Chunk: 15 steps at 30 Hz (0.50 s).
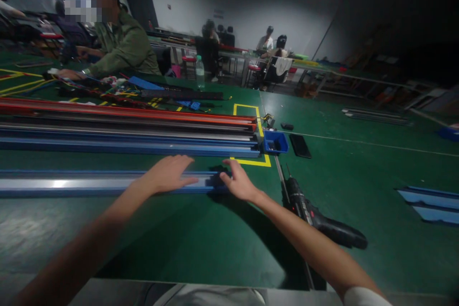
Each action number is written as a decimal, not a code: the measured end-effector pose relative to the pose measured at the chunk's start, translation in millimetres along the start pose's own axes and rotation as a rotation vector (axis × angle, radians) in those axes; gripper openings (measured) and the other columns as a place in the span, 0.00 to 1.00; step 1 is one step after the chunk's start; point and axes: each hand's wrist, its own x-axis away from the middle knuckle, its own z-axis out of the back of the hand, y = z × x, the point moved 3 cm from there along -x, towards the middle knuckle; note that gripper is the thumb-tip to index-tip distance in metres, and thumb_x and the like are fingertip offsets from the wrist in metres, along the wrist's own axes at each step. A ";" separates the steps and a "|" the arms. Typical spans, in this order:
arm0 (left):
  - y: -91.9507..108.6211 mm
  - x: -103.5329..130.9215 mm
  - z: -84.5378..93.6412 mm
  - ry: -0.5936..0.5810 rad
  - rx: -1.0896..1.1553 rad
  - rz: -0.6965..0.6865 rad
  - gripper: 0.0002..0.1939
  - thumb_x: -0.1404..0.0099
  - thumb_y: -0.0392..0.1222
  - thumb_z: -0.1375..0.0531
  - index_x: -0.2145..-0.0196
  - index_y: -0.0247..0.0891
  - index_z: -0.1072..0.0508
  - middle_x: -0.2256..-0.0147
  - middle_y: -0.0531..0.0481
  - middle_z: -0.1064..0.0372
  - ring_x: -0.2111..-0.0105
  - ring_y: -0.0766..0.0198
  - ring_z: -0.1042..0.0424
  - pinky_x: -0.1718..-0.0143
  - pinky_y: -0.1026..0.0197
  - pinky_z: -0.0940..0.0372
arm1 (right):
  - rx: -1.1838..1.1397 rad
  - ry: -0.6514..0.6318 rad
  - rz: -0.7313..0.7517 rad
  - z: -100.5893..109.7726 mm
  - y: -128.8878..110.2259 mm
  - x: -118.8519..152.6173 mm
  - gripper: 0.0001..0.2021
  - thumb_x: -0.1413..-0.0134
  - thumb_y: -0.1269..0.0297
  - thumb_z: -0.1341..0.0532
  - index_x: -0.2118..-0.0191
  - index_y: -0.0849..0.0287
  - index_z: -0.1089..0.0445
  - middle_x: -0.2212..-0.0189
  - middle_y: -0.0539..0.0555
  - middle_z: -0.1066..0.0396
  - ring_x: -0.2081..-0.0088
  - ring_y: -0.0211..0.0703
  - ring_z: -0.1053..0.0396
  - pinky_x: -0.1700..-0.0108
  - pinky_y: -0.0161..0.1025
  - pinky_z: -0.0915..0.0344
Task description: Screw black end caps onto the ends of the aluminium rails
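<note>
A long blue metal channel [89,184] lies flat on the green table, running in from the left edge. Over its right part is my left hand [171,174], fingers stretched out and thumb apart. At the channel's right end, my right hand [239,182] has its thumb and fingers spread, with a dark shadow beneath. Whether either hand touches the channel I cannot tell. Behind them lies a row of more long profiles, with blue profiles [143,147] in front and orange-red profiles [161,115] at the back.
A cordless drill [310,215] lies right of my right arm. Beyond it are a blue bin [275,142] holding small parts and a black phone [300,146]. Blue pieces [432,205] lie far right. Across the table, a person in a green jacket [125,45] sits near wires and a bottle [200,72].
</note>
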 end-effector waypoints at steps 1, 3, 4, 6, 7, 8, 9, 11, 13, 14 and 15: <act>11.6 -8.5 0.2 0.020 0.028 -0.048 0.43 0.29 0.70 0.49 0.32 0.33 0.32 0.35 0.30 0.31 0.35 0.38 0.30 0.36 0.41 0.37 | 0.011 0.033 -0.049 12.4 14.9 -3.0 0.21 0.27 0.62 0.45 0.34 0.60 0.35 0.38 0.62 0.28 0.39 0.49 0.29 0.37 0.47 0.33; 37.2 -26.5 -2.4 0.032 0.080 -0.171 0.45 0.28 0.71 0.49 0.29 0.33 0.38 0.32 0.31 0.35 0.33 0.40 0.32 0.35 0.42 0.38 | 0.053 0.099 -0.151 41.6 49.4 -9.2 0.19 0.27 0.67 0.46 0.35 0.61 0.33 0.38 0.64 0.29 0.38 0.51 0.31 0.36 0.48 0.34; 49.1 -35.6 -4.5 0.032 0.090 -0.205 0.47 0.29 0.72 0.48 0.27 0.34 0.41 0.31 0.32 0.36 0.32 0.41 0.34 0.34 0.43 0.38 | 0.084 0.127 -0.207 57.0 67.7 -12.6 0.19 0.27 0.68 0.46 0.36 0.64 0.33 0.38 0.66 0.29 0.37 0.53 0.32 0.35 0.49 0.35; 70.9 -52.6 -8.8 0.029 0.109 -0.265 0.50 0.30 0.74 0.46 0.26 0.34 0.44 0.29 0.32 0.40 0.31 0.41 0.37 0.33 0.44 0.40 | 0.155 0.153 -0.317 85.3 102.8 -19.9 0.17 0.28 0.70 0.44 0.38 0.68 0.31 0.39 0.70 0.29 0.36 0.57 0.33 0.34 0.51 0.36; 80.2 -59.9 -10.7 0.027 0.117 -0.288 0.51 0.32 0.75 0.45 0.26 0.33 0.44 0.29 0.32 0.40 0.30 0.41 0.37 0.33 0.45 0.40 | 0.190 0.153 -0.370 96.9 118.2 -23.7 0.16 0.28 0.70 0.42 0.39 0.69 0.30 0.41 0.71 0.28 0.37 0.58 0.31 0.34 0.53 0.35; 88.4 -66.0 -12.4 0.025 0.126 -0.311 0.52 0.33 0.75 0.44 0.26 0.32 0.43 0.29 0.32 0.40 0.31 0.41 0.37 0.34 0.45 0.39 | 0.223 0.147 -0.416 106.4 131.5 -27.6 0.16 0.27 0.68 0.41 0.40 0.68 0.29 0.42 0.69 0.27 0.39 0.58 0.29 0.36 0.54 0.33; 95.4 -70.6 -13.9 0.022 0.133 -0.335 0.54 0.35 0.77 0.42 0.28 0.33 0.41 0.30 0.32 0.38 0.32 0.41 0.34 0.35 0.46 0.38 | 0.254 0.135 -0.453 113.7 142.4 -31.6 0.16 0.27 0.64 0.38 0.40 0.64 0.29 0.42 0.65 0.27 0.41 0.56 0.28 0.38 0.56 0.30; 105.1 -75.6 -16.6 0.007 0.143 -0.368 0.51 0.39 0.78 0.39 0.33 0.34 0.33 0.35 0.32 0.31 0.38 0.41 0.29 0.39 0.47 0.34 | 0.315 0.097 -0.512 121.4 158.2 -39.7 0.19 0.29 0.58 0.34 0.39 0.60 0.29 0.41 0.60 0.27 0.45 0.53 0.25 0.43 0.55 0.25; 108.9 -76.2 -18.4 -0.005 0.153 -0.375 0.45 0.39 0.75 0.37 0.38 0.36 0.28 0.40 0.33 0.26 0.42 0.41 0.25 0.44 0.48 0.32 | 0.368 0.041 -0.559 121.0 167.6 -47.9 0.20 0.29 0.56 0.33 0.39 0.60 0.28 0.42 0.60 0.27 0.46 0.52 0.24 0.45 0.54 0.24; 108.8 -75.6 -18.8 -0.010 0.159 -0.374 0.42 0.38 0.73 0.37 0.40 0.36 0.27 0.41 0.33 0.25 0.43 0.42 0.24 0.46 0.48 0.31 | 0.391 0.008 -0.579 118.5 170.7 -51.9 0.20 0.29 0.57 0.34 0.39 0.60 0.28 0.42 0.60 0.27 0.46 0.52 0.24 0.46 0.53 0.24; 107.6 -74.6 -18.8 -0.016 0.167 -0.374 0.40 0.37 0.71 0.37 0.41 0.36 0.27 0.42 0.34 0.25 0.44 0.43 0.24 0.47 0.49 0.31 | 0.413 -0.024 -0.598 115.1 173.1 -55.9 0.19 0.29 0.57 0.34 0.39 0.60 0.28 0.42 0.61 0.27 0.46 0.52 0.24 0.46 0.53 0.24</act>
